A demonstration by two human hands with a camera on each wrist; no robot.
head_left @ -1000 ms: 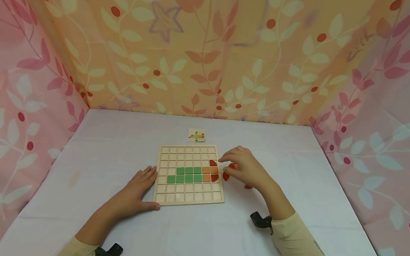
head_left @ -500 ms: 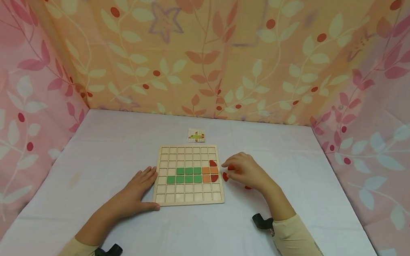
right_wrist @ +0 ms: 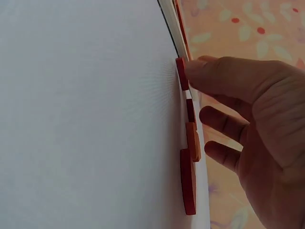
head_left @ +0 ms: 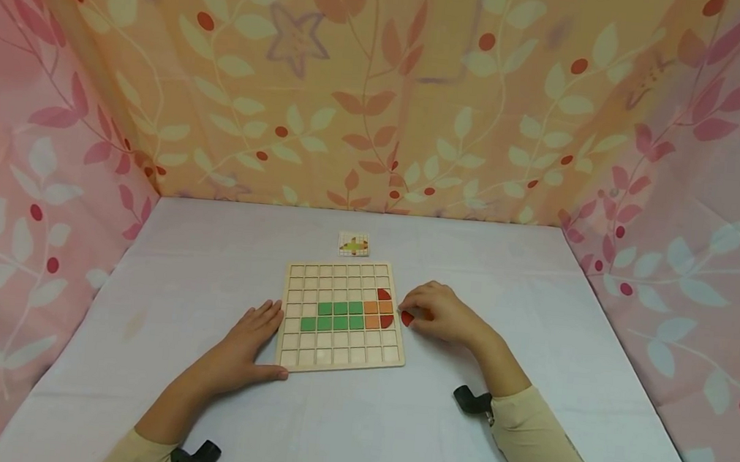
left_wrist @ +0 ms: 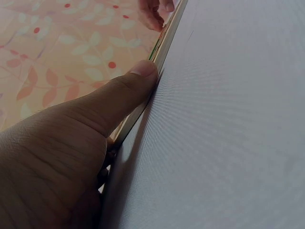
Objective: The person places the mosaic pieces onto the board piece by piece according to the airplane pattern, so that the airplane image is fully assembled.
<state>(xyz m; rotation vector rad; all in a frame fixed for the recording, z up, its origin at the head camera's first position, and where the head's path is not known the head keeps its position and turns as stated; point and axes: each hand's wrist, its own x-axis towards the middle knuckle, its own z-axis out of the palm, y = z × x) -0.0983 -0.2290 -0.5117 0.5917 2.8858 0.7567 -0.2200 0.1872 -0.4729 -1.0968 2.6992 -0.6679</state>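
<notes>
Pickup seems underway: pale wooden gridded board [head_left: 340,342] is touched by spread left hand [head_left: 244,346]; whether flat red rounded piece [head_left: 407,319] is pinched by right hand [head_left: 446,314] cannot be told; lifting is needed.

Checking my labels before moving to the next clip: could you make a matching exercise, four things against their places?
1. picture card
2. green squares
3. left hand
4. right hand

A. at the left side of the grid board
B. near a loose red piece, right of the board
C. beyond the board's far edge
D. on the board, left of the orange squares

Pairs: 1-C, 2-D, 3-A, 4-B
</notes>
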